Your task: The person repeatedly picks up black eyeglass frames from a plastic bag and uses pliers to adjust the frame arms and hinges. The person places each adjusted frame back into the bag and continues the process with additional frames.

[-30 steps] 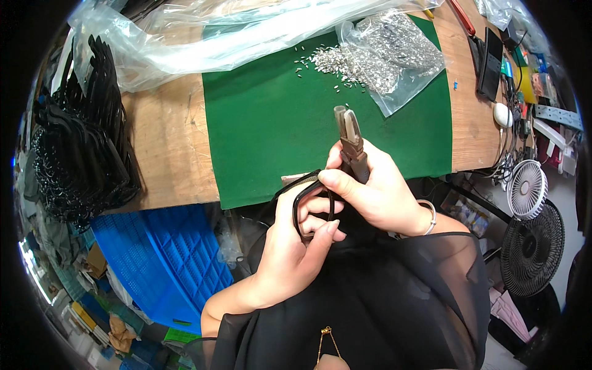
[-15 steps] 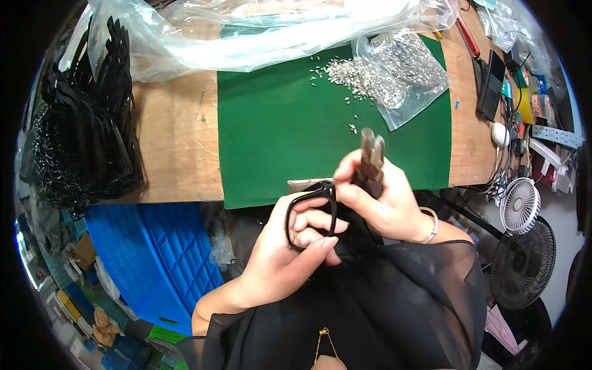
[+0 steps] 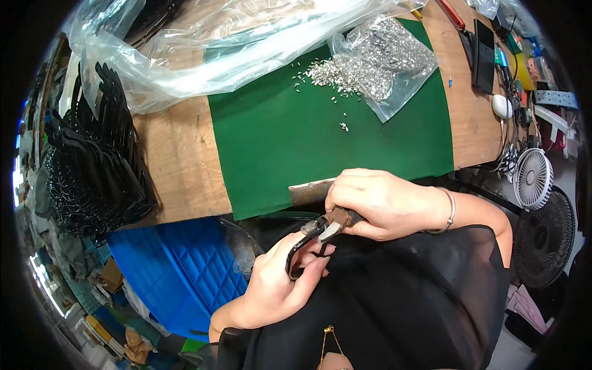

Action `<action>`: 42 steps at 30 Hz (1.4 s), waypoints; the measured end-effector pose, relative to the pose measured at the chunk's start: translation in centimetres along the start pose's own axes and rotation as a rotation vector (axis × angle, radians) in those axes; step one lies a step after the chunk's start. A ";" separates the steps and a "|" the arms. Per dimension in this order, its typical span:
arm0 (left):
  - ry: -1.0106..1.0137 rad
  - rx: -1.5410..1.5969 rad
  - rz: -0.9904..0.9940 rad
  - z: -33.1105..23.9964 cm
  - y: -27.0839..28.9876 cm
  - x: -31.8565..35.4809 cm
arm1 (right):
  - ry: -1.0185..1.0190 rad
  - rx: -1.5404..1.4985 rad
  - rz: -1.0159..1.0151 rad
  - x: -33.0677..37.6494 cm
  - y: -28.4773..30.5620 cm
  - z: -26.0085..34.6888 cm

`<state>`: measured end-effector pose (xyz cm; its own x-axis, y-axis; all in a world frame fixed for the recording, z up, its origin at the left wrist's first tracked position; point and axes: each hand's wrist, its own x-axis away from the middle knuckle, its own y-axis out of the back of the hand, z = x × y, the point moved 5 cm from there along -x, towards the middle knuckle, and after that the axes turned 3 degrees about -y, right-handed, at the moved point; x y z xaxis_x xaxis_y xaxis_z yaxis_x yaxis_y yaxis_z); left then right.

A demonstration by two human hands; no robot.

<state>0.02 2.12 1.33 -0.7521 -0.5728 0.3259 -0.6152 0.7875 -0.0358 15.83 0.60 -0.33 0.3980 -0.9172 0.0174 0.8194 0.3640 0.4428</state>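
Note:
In front of my body, my left hand (image 3: 274, 280) is closed round a black eyeglass frame (image 3: 292, 256), its fingers curled through and about the rim. My right hand (image 3: 385, 203) wraps a pair of pliers (image 3: 338, 221), with the metal jaws pointing left and down. Those jaws meet the upper end of the frame; whether they grip it or only touch it I cannot tell. Beyond the hands lies a green mat (image 3: 265, 148). On it, small silvery pieces (image 3: 333, 77) spill from a clear plastic bag (image 3: 394, 58).
A heap of black frames (image 3: 98, 166) stands at the table's left. Clear plastic sheeting (image 3: 185, 74) crosses the back. Below the table edge sits a blue crate (image 3: 179, 265). At right are a phone (image 3: 484, 58), cables, a white fan (image 3: 533, 177) and a black fan (image 3: 546, 237).
My right hand has turned over, swinging the pliers from pointing up to pointing down-left, onto the frame. The frame has tilted in my left hand. The whole view has shifted slightly.

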 end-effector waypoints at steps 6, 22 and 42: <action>-0.212 -0.469 0.056 -1.0 -0.1 -1.0 | 0.114 0.113 -0.081 0.0 0.0 -0.7; -0.114 0.174 -0.197 -1.0 1.6 -2.4 | 0.225 0.516 -0.408 -1.6 0.2 1.0; -0.382 -1.069 -0.491 4.0 14.0 -7.1 | -0.111 0.220 -0.493 1.2 2.4 -5.0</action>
<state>-4.17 16.27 -5.31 -0.6271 -0.7483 -0.2163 -0.4848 0.1576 0.8603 20.34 1.16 -3.72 -0.0668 -0.9863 -0.1507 0.7874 -0.1449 0.5992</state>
